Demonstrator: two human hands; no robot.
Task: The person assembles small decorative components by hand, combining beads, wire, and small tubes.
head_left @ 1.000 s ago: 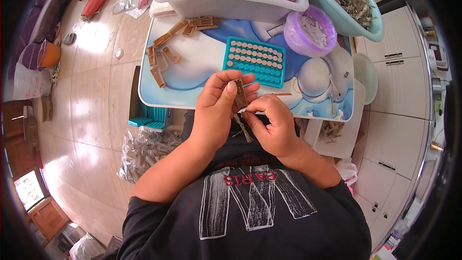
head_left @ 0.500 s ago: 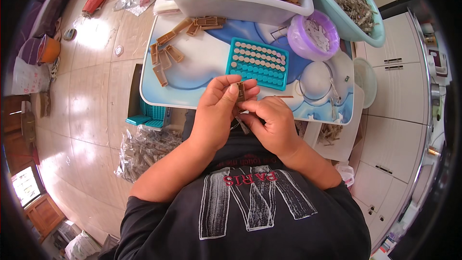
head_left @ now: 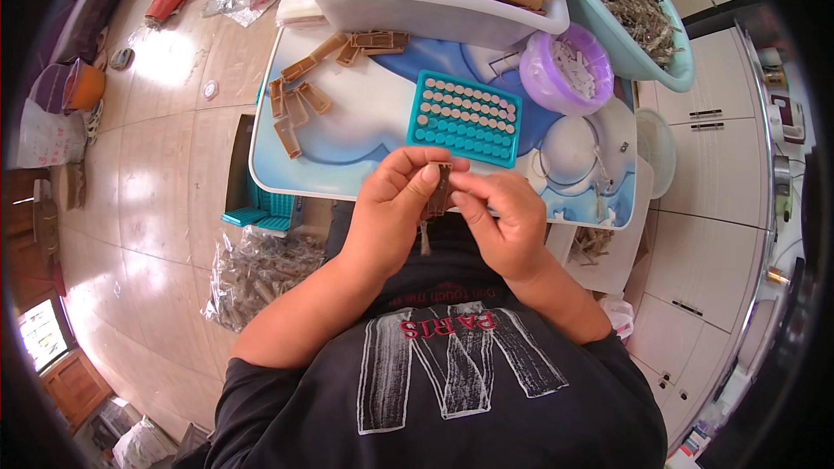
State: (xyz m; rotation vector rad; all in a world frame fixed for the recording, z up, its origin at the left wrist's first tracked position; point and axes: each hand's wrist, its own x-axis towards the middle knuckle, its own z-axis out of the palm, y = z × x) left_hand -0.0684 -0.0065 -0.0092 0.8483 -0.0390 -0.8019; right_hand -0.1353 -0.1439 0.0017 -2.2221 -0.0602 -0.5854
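Just off the near edge of the table, my left hand (head_left: 391, 200) grips a small, narrow brown plastic casing (head_left: 439, 194) upright, thumb pressed along its side. A thin pale bundle of wires (head_left: 425, 239) hangs below the casing. My right hand (head_left: 506, 221) is closed, its index fingertip and thumb at the casing's right side near the top; what lies between those fingertips is too small to tell. Beyond my hands lies a teal tray (head_left: 465, 155) with rows of small round pale pieces (head_left: 456, 98) in its far rows; teal sockets show in the near rows.
Loose brown casings (head_left: 300, 104) lie at the table's left. A white bin (head_left: 426, 17) of brown parts stands at the back, beside a purple bowl (head_left: 539, 78) of small white pieces and a pale green tub (head_left: 599, 4) of wired parts. A plastic bag (head_left: 261, 278) sits on the floor.
The casing and both hands have come slightly lower. My right fingers have moved from the casing's lower part up to its upper right side. The wires now hang free below.
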